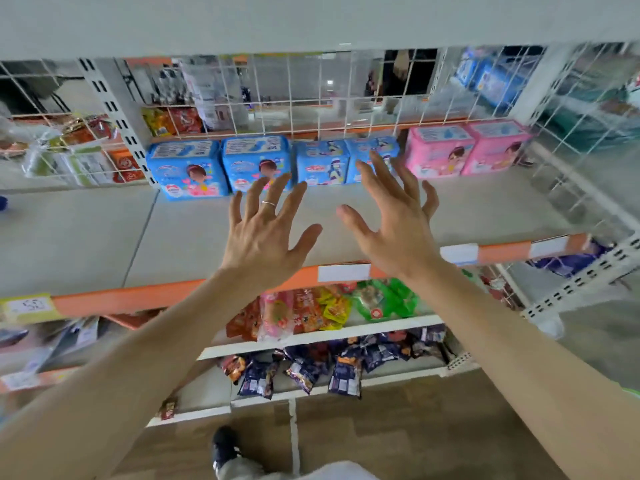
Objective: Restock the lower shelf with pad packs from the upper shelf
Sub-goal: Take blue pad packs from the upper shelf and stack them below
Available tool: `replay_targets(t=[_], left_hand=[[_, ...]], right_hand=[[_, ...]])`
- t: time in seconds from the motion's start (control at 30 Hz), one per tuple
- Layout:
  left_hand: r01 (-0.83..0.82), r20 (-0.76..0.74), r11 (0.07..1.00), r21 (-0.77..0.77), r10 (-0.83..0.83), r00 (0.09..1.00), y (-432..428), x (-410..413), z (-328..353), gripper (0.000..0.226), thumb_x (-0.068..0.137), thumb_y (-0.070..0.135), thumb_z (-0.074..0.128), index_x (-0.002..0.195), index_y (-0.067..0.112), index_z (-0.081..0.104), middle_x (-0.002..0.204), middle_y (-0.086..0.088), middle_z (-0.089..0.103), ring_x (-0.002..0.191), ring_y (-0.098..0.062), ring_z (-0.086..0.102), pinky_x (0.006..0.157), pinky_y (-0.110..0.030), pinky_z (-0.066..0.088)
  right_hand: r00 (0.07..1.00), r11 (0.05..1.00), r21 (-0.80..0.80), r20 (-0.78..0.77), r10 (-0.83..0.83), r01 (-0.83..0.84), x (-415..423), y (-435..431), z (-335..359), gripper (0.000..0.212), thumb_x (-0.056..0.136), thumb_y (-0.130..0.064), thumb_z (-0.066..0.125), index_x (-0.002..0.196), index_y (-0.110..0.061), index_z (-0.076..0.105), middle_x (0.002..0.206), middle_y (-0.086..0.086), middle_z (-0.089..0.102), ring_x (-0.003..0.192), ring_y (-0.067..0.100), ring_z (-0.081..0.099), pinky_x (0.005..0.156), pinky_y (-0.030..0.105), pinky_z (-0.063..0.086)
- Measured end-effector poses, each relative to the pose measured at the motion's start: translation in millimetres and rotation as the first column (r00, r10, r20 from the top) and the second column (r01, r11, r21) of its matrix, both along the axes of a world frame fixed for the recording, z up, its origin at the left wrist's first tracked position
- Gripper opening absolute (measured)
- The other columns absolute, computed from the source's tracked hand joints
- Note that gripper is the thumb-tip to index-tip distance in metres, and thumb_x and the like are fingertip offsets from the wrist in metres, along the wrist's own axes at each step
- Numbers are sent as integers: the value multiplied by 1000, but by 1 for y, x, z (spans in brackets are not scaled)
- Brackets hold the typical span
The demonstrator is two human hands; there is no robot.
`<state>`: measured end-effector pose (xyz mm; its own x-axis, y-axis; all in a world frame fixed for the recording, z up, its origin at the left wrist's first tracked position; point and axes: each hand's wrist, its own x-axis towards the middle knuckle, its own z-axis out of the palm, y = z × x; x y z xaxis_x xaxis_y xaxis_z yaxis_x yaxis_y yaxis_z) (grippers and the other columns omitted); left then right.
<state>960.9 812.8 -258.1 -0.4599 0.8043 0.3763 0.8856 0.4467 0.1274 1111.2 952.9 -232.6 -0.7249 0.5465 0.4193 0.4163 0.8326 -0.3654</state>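
A: What could go wrong from here?

B: Both hands are empty. The left hand (pixel 266 230) and the right hand (pixel 394 216) are spread wide, fingers apart, reaching toward the pad packs (pixel 254 161) lined up at the back of the shelf (pixel 173 230). The packs stand tight side by side, so pulling one may drag or tip its neighbour. The smooth wrapping could also slip from a loose grip and drop onto the snack packets (pixel 311 310) below.

A: And the wire grid (pixel 294 95)?

B: The row stands just in front of it. A push rather than a pull would jam a pack against it.

A: How do the packs look?

B: Soft, puffy, upright. Two big blue packs (pixel 187 169) on the left, two smaller blue packs (pixel 320 164) in the middle, two pink packs (pixel 438 150) on the right. The right fingertips overlap a smaller blue one; I cannot tell if they touch.
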Motion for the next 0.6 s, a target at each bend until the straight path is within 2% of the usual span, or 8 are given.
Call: replay_targets(t=[0.1, 0.23, 0.33, 0.4, 0.5, 0.6], left_hand=[[-15, 2, 999, 39, 15, 1000, 6, 37, 20, 70, 94, 64, 30, 151, 22, 36, 158, -8, 36, 144, -38, 31, 115, -61, 26], [-13, 11, 989, 147, 11, 1000, 4, 74, 60, 66, 97, 58, 35, 150, 19, 42, 154, -8, 42, 141, -37, 36, 112, -61, 31], [14, 35, 955, 295, -26, 999, -2, 96, 95, 65, 98, 58, 35, 151, 21, 40, 158, -6, 36, 142, -35, 37, 118, -48, 25], [74, 18, 908, 412, -89, 996, -6, 106, 123, 62, 99, 59, 34, 150, 24, 39, 158, -3, 34, 142, -30, 40, 116, -42, 30], [148, -54, 845, 514, -140, 989, 0, 99, 161, 58, 99, 55, 38, 146, 21, 44, 156, -1, 37, 139, -24, 45, 110, -46, 41], [130, -82, 827, 547, -101, 991, 9, 75, 192, 58, 96, 50, 44, 145, 19, 47, 155, 0, 38, 139, -21, 45, 104, -49, 46]], right_hand=[[996, 999, 5, -78, 40, -39, 34, 8, 19, 71, 91, -67, 30, 151, -31, 36, 163, -9, 27, 150, 17, 16, 116, 55, 9], [972, 994, -7, -210, 106, -110, 63, 12, 46, 65, 93, -61, 38, 146, -25, 47, 156, -7, 40, 146, 20, 31, 115, 56, 20], [903, 971, -7, -369, 220, -239, 76, 6, 77, 60, 95, -48, 48, 145, -13, 50, 152, -1, 47, 143, 20, 40, 114, 52, 32], [830, 946, 41, -469, 302, -321, 81, -1, 100, 56, 96, -40, 52, 143, -10, 51, 150, -1, 48, 142, 16, 41, 116, 48, 34], [770, 931, 151, -527, 360, -331, 72, 0, 129, 55, 94, -38, 55, 141, -9, 53, 150, -1, 48, 141, 17, 43, 115, 44, 36], [782, 942, 164, -527, 334, -292, 52, 14, 158, 59, 93, -43, 56, 142, -10, 53, 151, -1, 48, 140, 17, 44, 113, 43, 38]])
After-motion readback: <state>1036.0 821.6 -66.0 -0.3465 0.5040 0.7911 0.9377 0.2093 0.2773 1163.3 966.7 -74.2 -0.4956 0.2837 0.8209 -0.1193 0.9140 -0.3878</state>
